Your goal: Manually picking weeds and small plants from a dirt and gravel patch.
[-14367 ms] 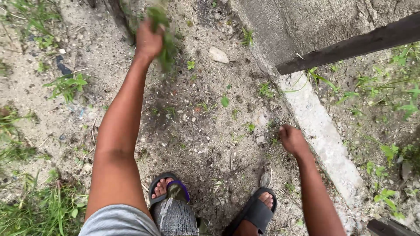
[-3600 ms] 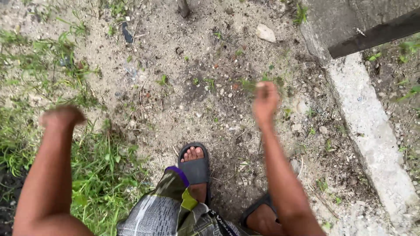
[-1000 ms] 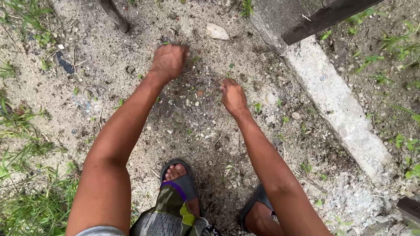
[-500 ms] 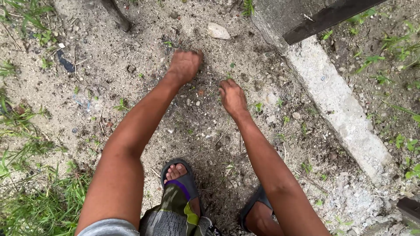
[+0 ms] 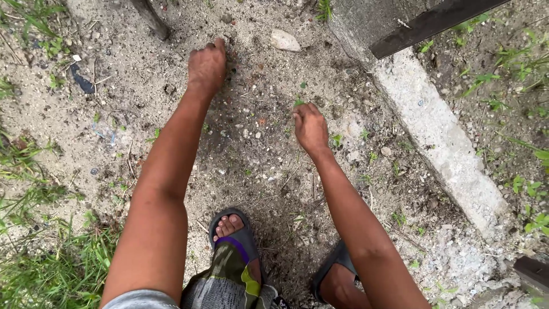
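The left hand (image 5: 207,66) reaches far out over the bare sandy ground (image 5: 143,109), fingers curled loosely downward; whether they pinch anything I cannot tell. The right hand (image 5: 310,127) hangs nearer the concrete kerb (image 5: 434,137), fingers bunched together at a tiny green seedling (image 5: 298,102) that stands upright, its stem roughly vertical. The patch beside the kerb looks mostly free of weeds, as far as can be judged; small sprouts (image 5: 336,139) remain close to the kerb, and thick grass (image 5: 51,269) remains well away from it.
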